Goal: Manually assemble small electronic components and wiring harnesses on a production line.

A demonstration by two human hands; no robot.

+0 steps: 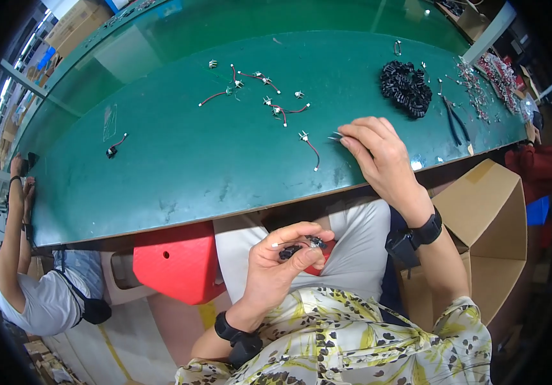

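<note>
My left hand is held above my lap, its fingers closed round small black plastic parts. A thin wire lead and a pale bit poke out between the fingers. Over the green table my right hand pinches a slim metal tool, apparently tweezers, whose tip points left; most of it is hidden by the fingers. Just left of that tip lies a small white connector with a red and black wire. Farther off, several similar wired connectors are scattered.
A heap of black plastic parts lies at the right, beside dark-handled pliers and piles of red-and-white wired pieces. One black wired part sits far left. An open cardboard box stands beside my right arm; a red stool is left.
</note>
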